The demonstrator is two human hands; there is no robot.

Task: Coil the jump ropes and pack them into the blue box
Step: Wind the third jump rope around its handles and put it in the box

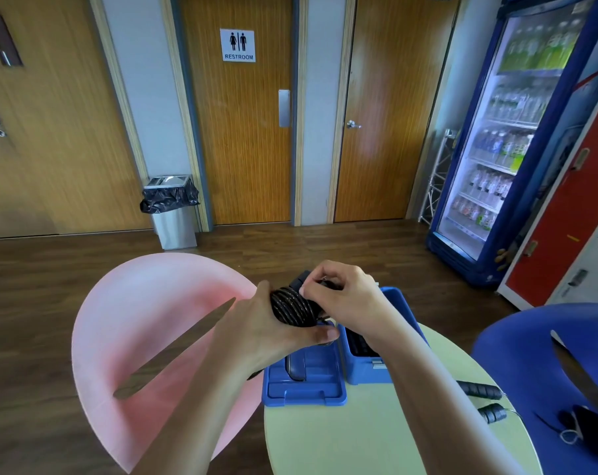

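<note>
**Coiled rope held over blue box**

Head view: left hand [263, 323] grips the coiled black jump rope [292, 308] just above the open blue box [362, 371] on the round table [342, 437]. Right hand [347, 298] pinches the coil's top, fingers curled. A second rope's handles [482, 390] lie right of the box.

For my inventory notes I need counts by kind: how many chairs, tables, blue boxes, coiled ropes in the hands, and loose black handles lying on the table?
2 chairs: pink chair, blue chair
1 table
1 blue box, open
1 coiled rope, held by the left hand and the right hand
2 loose black handles on the table
Total: 7
</note>
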